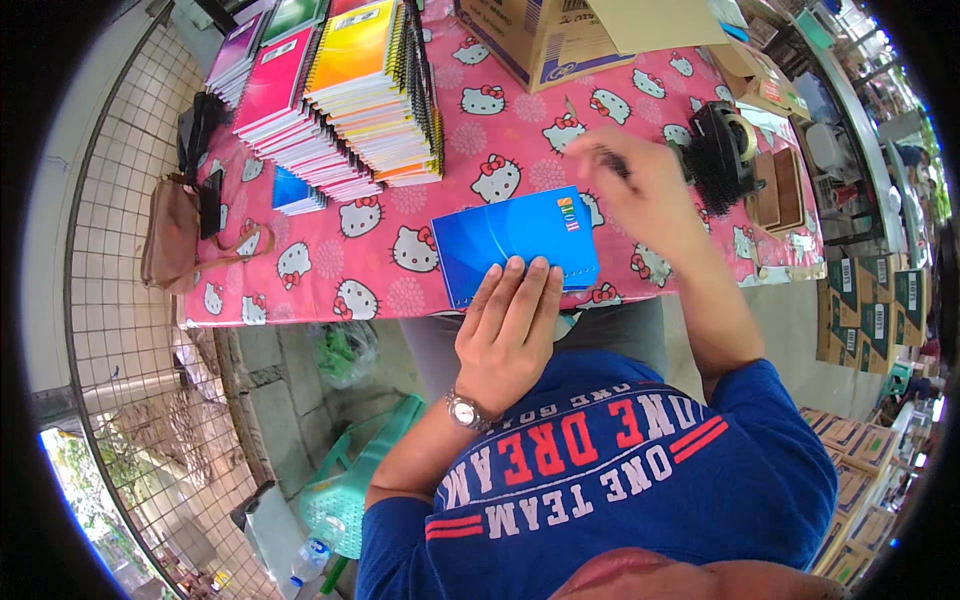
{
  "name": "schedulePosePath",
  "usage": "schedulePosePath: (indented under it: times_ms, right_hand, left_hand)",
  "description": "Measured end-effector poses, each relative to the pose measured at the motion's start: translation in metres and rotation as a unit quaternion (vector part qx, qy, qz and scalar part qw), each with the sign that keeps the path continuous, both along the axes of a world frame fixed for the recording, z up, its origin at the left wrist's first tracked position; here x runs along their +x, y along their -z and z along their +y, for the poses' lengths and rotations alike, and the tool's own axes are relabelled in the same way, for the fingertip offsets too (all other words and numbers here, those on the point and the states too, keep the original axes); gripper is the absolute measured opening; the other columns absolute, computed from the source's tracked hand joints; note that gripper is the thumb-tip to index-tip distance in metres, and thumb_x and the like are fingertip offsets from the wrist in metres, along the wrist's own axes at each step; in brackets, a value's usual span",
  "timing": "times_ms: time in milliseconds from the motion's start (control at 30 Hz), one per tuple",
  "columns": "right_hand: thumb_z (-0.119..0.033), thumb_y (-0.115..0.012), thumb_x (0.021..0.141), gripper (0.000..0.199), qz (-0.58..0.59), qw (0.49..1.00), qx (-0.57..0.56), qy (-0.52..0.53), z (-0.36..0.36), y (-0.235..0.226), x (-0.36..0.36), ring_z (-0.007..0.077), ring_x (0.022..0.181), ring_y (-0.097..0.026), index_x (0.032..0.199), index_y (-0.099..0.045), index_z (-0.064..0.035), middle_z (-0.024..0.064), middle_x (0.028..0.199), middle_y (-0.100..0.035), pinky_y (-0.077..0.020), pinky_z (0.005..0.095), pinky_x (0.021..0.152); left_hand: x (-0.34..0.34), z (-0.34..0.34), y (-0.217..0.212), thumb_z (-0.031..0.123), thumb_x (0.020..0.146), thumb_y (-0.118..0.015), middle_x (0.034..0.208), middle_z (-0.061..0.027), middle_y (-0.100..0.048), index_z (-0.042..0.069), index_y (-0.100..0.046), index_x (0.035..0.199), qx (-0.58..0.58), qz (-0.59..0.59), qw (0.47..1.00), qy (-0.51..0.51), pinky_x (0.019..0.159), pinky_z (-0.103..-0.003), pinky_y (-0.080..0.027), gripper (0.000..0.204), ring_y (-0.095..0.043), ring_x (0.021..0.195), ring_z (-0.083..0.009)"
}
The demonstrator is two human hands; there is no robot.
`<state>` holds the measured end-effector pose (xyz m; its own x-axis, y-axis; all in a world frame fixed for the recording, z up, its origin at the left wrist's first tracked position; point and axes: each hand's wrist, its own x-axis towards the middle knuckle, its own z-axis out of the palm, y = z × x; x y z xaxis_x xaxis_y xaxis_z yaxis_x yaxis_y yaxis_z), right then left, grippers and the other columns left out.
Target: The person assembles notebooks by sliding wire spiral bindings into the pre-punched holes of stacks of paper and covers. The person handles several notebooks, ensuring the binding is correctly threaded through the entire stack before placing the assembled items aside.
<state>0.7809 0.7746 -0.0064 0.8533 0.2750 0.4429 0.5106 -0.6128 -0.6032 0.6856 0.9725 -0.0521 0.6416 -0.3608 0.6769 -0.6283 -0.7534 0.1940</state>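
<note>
A blue-covered notebook [505, 232] lies at the table's near edge, with a row of small punched holes along its near side. My left hand [508, 335] rests flat on that side, fingers stretched out and close together. To the right, above the table, my right hand [640, 190] is blurred by motion. Its fingers are curled, with a small dark thing [612, 162] among them that is too smeared to name. Beyond my right hand is a bristly black heap [712, 178], which looks like thin binding coils.
Spiral notebooks with yellow [352, 45] and magenta [275, 75] covers stand in tall stacks at the far left. Smaller blue notebooks [298, 192] sit before them. A cardboard box [545, 40], a black tape dispenser [722, 135] and a brown tray [778, 190] occupy the far and right sides. A brown bag [168, 235] hangs left.
</note>
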Motion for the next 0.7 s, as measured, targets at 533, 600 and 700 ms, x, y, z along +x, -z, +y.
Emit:
schedulePosePath:
  times_ms: [533, 600, 700]
  right_hand:
    - [-0.010, -0.082, 0.070, 0.037, 0.040, 0.989, 0.052, -0.130, -0.002, 0.009, -0.070, 0.0232, 0.082, -0.065, 0.106, -0.071, -0.0055, 0.0094, 0.093, -0.066, -0.0529, 0.0321, 0.068]
    - [-0.009, -0.080, 0.072, 0.034, 0.046, 0.989, 0.064, -0.129, -0.003, 0.014, -0.067, 0.0227, 0.081, -0.065, 0.104, -0.071, -0.0052, 0.0089, 0.092, -0.066, -0.0527, 0.0319, 0.067]
    - [-0.005, -0.077, 0.074, 0.027, 0.067, 0.986, 0.078, -0.128, -0.003, 0.013, -0.064, 0.0218, 0.080, -0.065, 0.101, -0.072, -0.0049, 0.0085, 0.090, -0.066, -0.0526, 0.0314, 0.067]
  left_hand:
    - [0.022, 0.026, -0.047, 0.005, 0.077, -0.071, 0.104, -0.0093, -0.068, 0.006, -0.069, 0.097, -0.051, 0.197, 0.975, 0.086, 0.081, -0.035, -0.054, 0.020, -0.067, 0.092, -0.0266]
    - [0.042, 0.036, -0.055, 0.006, 0.077, -0.072, 0.100, -0.0098, -0.068, 0.006, -0.069, 0.097, -0.069, 0.250, 0.959, 0.113, 0.078, -0.033, -0.053, 0.020, -0.067, 0.087, -0.0270]
    - [0.073, 0.037, -0.063, 0.006, 0.077, -0.072, 0.086, -0.0101, -0.065, 0.004, -0.066, 0.091, -0.085, 0.322, 0.939, 0.084, 0.068, -0.033, -0.050, 0.016, -0.063, 0.074, -0.0258]
